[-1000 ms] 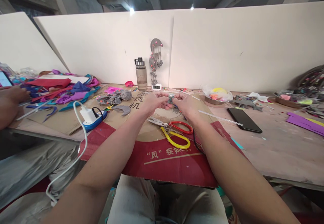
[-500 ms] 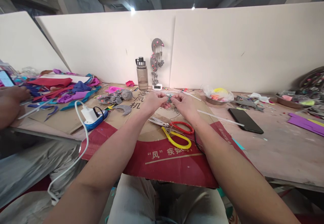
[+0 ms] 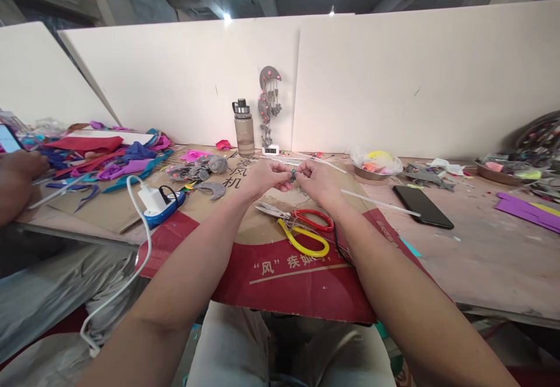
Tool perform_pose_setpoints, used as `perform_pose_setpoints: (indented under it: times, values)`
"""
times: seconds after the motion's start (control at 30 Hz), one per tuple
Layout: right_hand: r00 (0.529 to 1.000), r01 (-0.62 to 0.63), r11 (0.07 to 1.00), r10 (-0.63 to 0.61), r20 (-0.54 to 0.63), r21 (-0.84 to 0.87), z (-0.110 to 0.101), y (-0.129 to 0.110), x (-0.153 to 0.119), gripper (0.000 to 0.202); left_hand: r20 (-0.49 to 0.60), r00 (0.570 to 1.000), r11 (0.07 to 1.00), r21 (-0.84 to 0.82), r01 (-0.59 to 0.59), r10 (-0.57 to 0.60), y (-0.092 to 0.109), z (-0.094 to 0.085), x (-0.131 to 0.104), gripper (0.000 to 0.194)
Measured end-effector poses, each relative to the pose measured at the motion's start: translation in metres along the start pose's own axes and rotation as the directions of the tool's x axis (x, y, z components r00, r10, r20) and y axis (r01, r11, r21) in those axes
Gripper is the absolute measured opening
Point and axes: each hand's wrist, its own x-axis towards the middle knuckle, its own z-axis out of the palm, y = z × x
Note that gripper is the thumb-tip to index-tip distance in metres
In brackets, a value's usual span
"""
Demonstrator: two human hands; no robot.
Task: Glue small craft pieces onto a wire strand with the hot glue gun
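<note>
My left hand [image 3: 270,178] and my right hand [image 3: 315,179] meet over the cardboard sheet [image 3: 306,293], fingertips pinched together. Between them is a small grey-green piece [image 3: 293,174], mostly covered by the fingers; its kind is too small to make out. A thin thread seems to hang below it. Just nearer to me lie scissors [image 3: 301,229] with one red and one yellow handle, resting on the cardboard. To the left of my left hand sit a grey felt crescent [image 3: 213,189] and a ball of grey yarn [image 3: 217,164].
A water bottle [image 3: 244,128], a small clock [image 3: 270,150] and a hanging moon ornament [image 3: 270,104] are at the back. A blue power strip [image 3: 165,211] with a white cable stands left. A phone [image 3: 423,206] and bowl [image 3: 378,168] lie right. Another person's hand [image 3: 21,168] is far left.
My fingertips have shifted slightly around the small piece, the right ones closing in nearer to the left. The whole view has drifted a little; the other objects stay put.
</note>
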Motion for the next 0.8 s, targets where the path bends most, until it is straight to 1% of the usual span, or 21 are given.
perform_pose_setpoints:
  times: [0.07,0.13,0.17,0.27,0.3,0.37,0.43,0.5,0.53,0.57,0.6,0.63,0.67,0.7,0.73,0.77,0.8]
  values:
    - [0.999,0.035,0.999,-0.035,-0.018,-0.012,0.003,0.001,0.0,0.004,-0.038,0.999,0.999,0.029,-0.023,0.024,-0.003,0.0,0.002,0.011]
    - [0.998,0.052,0.999,-0.051,-0.039,0.01,0.005,0.004,0.0,0.013,-0.136,0.988,0.997,0.043,-0.07,0.075,-0.007,-0.003,0.005,0.011]
    - [0.997,0.06,0.998,-0.059,-0.041,0.024,0.006,0.005,0.001,0.017,-0.196,0.975,0.994,0.047,-0.098,0.106,-0.009,-0.006,0.008,0.011]
    - [0.995,0.097,0.994,-0.097,-0.004,0.044,0.005,0.007,0.001,0.012,-0.368,0.915,0.986,0.032,-0.164,0.164,-0.013,-0.018,0.015,0.014]
    - [0.994,0.109,0.993,-0.11,0.013,0.052,0.003,0.006,0.001,0.015,-0.433,0.885,0.983,0.017,-0.181,0.17,-0.014,-0.023,0.017,0.016]
    - [0.99,0.133,0.987,-0.137,0.039,0.089,-0.002,0.002,-0.002,0.023,-0.513,0.841,0.978,-0.011,-0.207,0.173,-0.015,-0.032,0.02,0.019]
    - [0.975,0.183,0.972,-0.199,0.099,0.145,-0.009,-0.007,-0.007,0.026,-0.565,0.812,0.972,-0.068,-0.225,0.149,-0.014,-0.039,0.021,0.02]
    - [0.934,0.236,0.953,-0.277,0.227,0.192,-0.018,-0.015,-0.011,0.03,-0.585,0.803,0.958,-0.153,-0.244,0.111,-0.013,-0.044,0.02,0.021]
    - [0.912,0.236,0.951,-0.287,0.293,0.198,-0.022,-0.016,-0.012,0.035,-0.586,0.805,0.947,-0.198,-0.255,0.094,-0.012,-0.045,0.019,0.021]
    - [0.901,0.216,0.959,-0.269,0.341,0.186,-0.025,-0.015,-0.012,0.04,-0.584,0.807,0.933,-0.24,-0.269,0.083,-0.011,-0.046,0.019,0.022]
    - [0.909,0.178,0.972,-0.221,0.353,0.152,-0.027,-0.011,-0.01,0.045,-0.582,0.81,0.919,-0.275,-0.282,0.075,-0.01,-0.046,0.018,0.023]
    - [0.934,0.125,0.988,-0.149,0.326,0.094,-0.029,-0.004,-0.008,0.049,-0.58,0.812,0.907,-0.302,-0.293,0.069,-0.009,-0.046,0.017,0.025]
    - [0.963,0.072,0.997,-0.077,0.258,0.029,-0.03,0.007,-0.004,0.05,-0.581,0.811,0.898,-0.319,-0.303,0.067,-0.008,-0.046,0.017,0.026]
    - [0.988,0.024,0.998,-0.015,0.154,-0.052,-0.03,0.019,0.0,0.046,-0.582,0.811,0.891,-0.33,-0.311,0.067,-0.008,-0.045,0.017,0.027]
    - [0.998,-0.019,0.989,0.029,0.06,-0.149,-0.029,0.033,0.005,0.04,-0.582,0.811,0.887,-0.337,-0.317,0.068,-0.007,-0.044,0.017,0.028]
    - [0.998,-0.06,0.973,0.056,-0.023,-0.223,-0.028,0.047,0.009,0.036,-0.578,0.813,0.884,-0.342,-0.319,0.07,-0.007,-0.043,0.017,0.028]
    - [0.996,-0.055,0.969,0.037,-0.079,-0.239,-0.026,0.059,0.013,0.036,-0.572,0.817,0.881,-0.347,-0.321,0.072,-0.006,-0.043,0.017,0.028]
